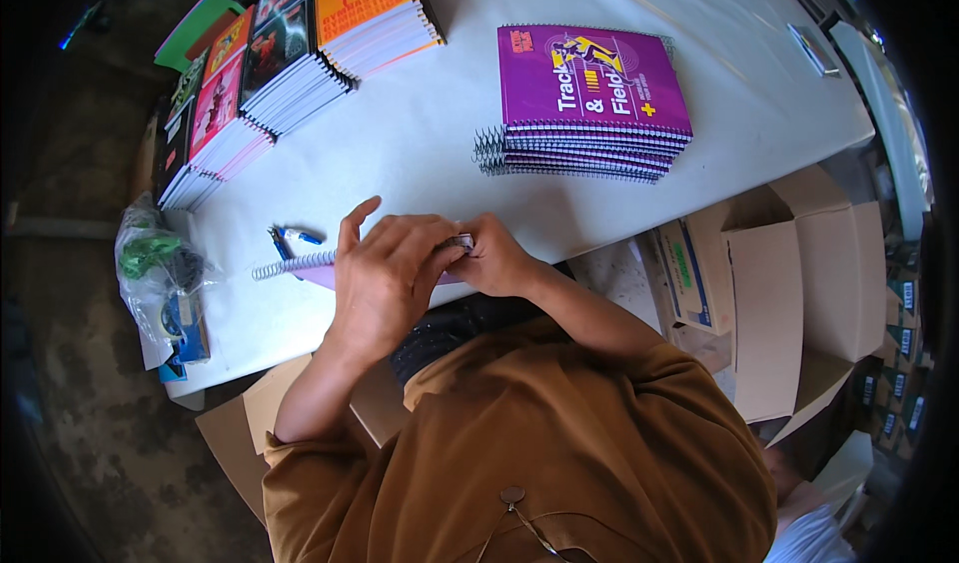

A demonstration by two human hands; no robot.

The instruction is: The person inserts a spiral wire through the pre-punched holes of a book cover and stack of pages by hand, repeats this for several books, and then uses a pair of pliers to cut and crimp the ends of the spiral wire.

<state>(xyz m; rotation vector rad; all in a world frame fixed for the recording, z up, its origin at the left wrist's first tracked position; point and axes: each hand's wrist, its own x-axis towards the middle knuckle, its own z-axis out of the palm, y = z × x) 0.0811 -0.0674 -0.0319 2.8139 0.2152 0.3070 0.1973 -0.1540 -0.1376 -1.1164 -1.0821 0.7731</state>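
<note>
A spiral-bound notebook with a purple cover (320, 276) is held up at the table's front edge, close to my body. Its wire coil sticks out past the cover at the left end. My left hand (385, 268) lies over the notebook's spine, index finger raised and the other fingers bent onto it. My right hand (496, 255) pinches the spine's right end, where the fingers of both hands meet around a small shiny part that I cannot make out. Beyond the left hand lies a small blue-and-black handled tool (300, 235). Much of the notebook is hidden by the hands.
A stack of purple spiral notebooks (599, 78) stands at the far right of the white table (430, 168). Several notebook stacks (290, 58) fill the far left. A plastic bag (150, 253) hangs at the left edge. Open cardboard boxes (769, 313) stand on the right.
</note>
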